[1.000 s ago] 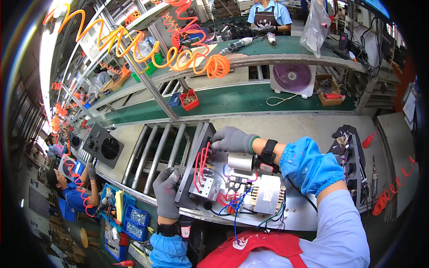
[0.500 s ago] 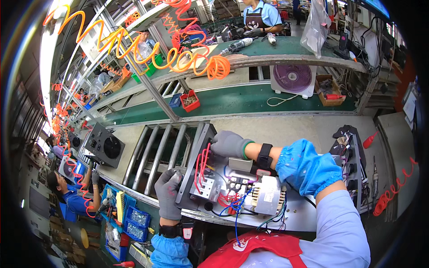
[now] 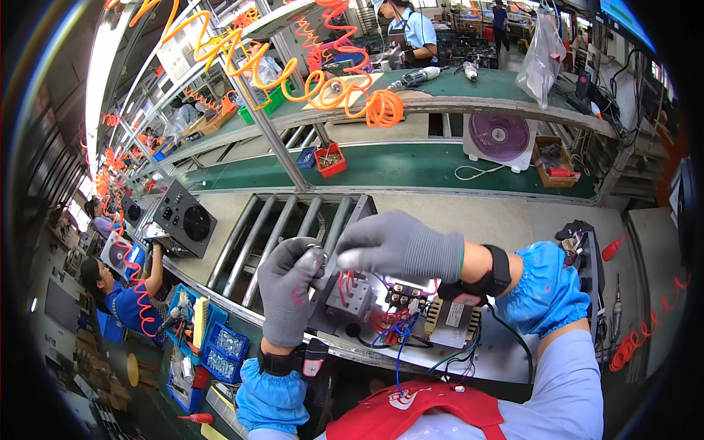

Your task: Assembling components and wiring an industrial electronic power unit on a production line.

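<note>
In front of me lies an open metal chassis with a dark grey panel and a bare metal base. My left hand, in a grey glove, is raised at the panel's left, its fingers closed on a small dark round part. Close beside it my gloved right hand reaches across above the panel, thumb and fingers brought together; whatever they pinch is hidden. Below the hands are a grey terminal block with red wires, a transformer and blue wires. The right hand covers part of the chassis.
Metal rollers run left of the chassis. Blue bins of screws stand at the lower left, near a co-worker and another grey unit. A red bin and a fan sit beyond. A screwdriver hangs at right.
My right hand has left the panel's inner side and come up beside the left hand. My left hand has risen off the panel's edge, showing a small round part. The view has shifted slightly.
</note>
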Demonstrator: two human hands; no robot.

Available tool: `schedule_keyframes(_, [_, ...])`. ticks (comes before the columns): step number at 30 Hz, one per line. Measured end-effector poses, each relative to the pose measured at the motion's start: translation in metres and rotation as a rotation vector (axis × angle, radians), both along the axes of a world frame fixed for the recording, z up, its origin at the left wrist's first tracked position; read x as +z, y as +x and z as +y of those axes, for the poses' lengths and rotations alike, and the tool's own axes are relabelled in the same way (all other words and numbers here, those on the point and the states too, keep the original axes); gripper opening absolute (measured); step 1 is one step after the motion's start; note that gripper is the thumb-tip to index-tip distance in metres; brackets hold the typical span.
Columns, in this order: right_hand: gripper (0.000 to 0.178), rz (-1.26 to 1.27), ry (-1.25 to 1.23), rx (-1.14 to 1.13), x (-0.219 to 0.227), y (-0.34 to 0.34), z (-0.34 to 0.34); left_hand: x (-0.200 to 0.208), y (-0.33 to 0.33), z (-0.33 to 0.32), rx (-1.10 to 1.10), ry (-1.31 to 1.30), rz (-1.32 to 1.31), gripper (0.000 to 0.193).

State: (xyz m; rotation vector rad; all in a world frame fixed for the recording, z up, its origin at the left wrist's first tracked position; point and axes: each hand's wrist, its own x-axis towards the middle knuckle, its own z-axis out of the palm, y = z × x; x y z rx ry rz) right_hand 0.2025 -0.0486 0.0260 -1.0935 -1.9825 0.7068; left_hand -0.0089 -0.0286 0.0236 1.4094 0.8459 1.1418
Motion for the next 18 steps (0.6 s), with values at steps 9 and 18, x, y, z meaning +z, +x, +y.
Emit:
schedule_keyframes(9, [0.033,-0.078,0.011,-0.143,0.009,-0.01,-0.017,-0.002,0.018,-0.011,-0.076,0.012,-0.036,0.017])
schedule_keyframes(18, [0.029,-0.053,0.038,-0.183,-0.004,-0.009,-0.008,-0.009,0.016,-0.009,-0.063,0.075,0.116,0.016])
